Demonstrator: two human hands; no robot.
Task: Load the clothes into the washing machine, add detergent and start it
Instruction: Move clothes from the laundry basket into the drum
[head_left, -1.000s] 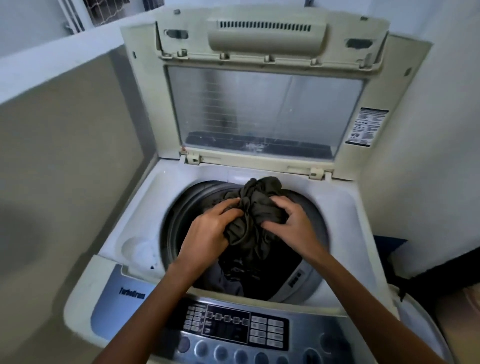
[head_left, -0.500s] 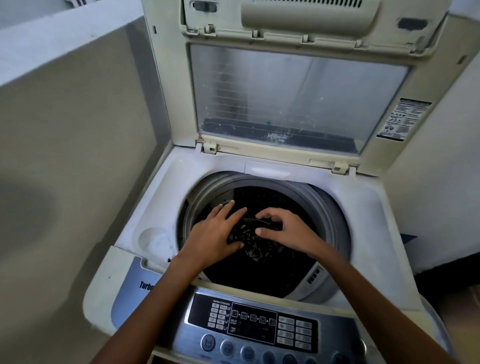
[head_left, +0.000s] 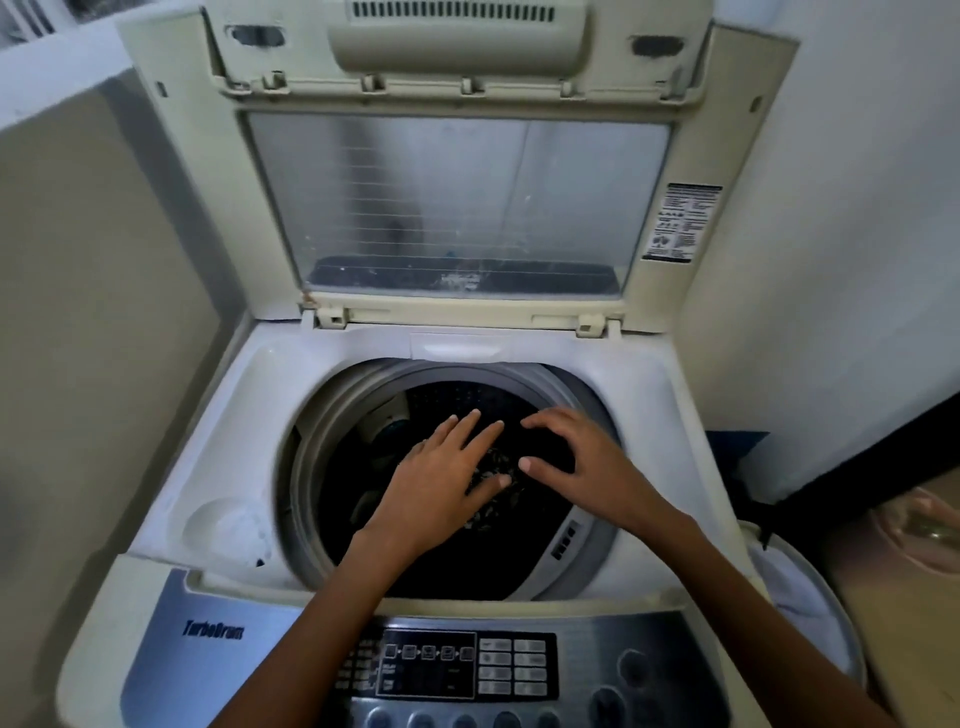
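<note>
"TurboDrum" — on washing machine control panel, left

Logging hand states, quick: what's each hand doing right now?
Left hand: open, holding nothing, over the drum.
Right hand: open, fingers spread, holding nothing.

Your left hand and right hand are over the drum opening of the washing machine, fingers spread, gripping nothing. Dark clothes lie inside the drum beneath them. The lid stands raised. The control panel is nearest you.
</note>
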